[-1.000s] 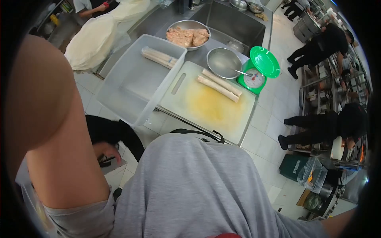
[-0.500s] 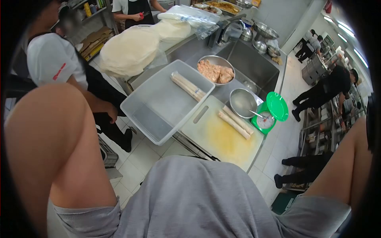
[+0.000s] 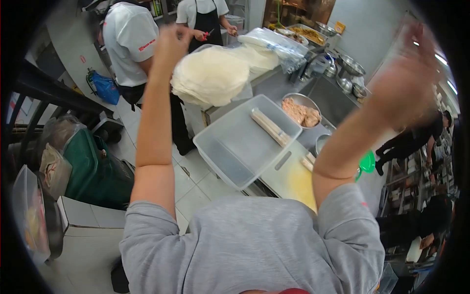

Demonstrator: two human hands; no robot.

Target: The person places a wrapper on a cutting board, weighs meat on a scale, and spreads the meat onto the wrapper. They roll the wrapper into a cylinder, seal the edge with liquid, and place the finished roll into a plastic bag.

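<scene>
My left hand (image 3: 172,43) is raised in the air, its fingers curled together with nothing visible in them. It appears in front of the person in the white shirt, above the stack of pale round wrapper sheets (image 3: 211,74). My right hand (image 3: 404,85) is also lifted, on the right, and smeared by motion, so its fingers do not show clearly. Below, a clear plastic tub (image 3: 220,152) holds long pale rolls (image 3: 270,127). A cutting board (image 3: 281,174) with a yellow stain lies beside it. My right forearm partly hides the rolls on the board, a metal bowl and the green scale (image 3: 367,161).
A metal bowl of pinkish minced filling (image 3: 301,111) stands by the sink (image 3: 325,95). Plastic-wrapped sheets (image 3: 271,46) lie behind. One co-worker (image 3: 129,44) stands at the left, another (image 3: 205,22) holds red-handled scissors. A green bin (image 3: 93,171) stands at lower left.
Both my arms have swung upward, and my hands have come into view. The camera view has shifted, so the tub and board appear farther right and the green bin shows.
</scene>
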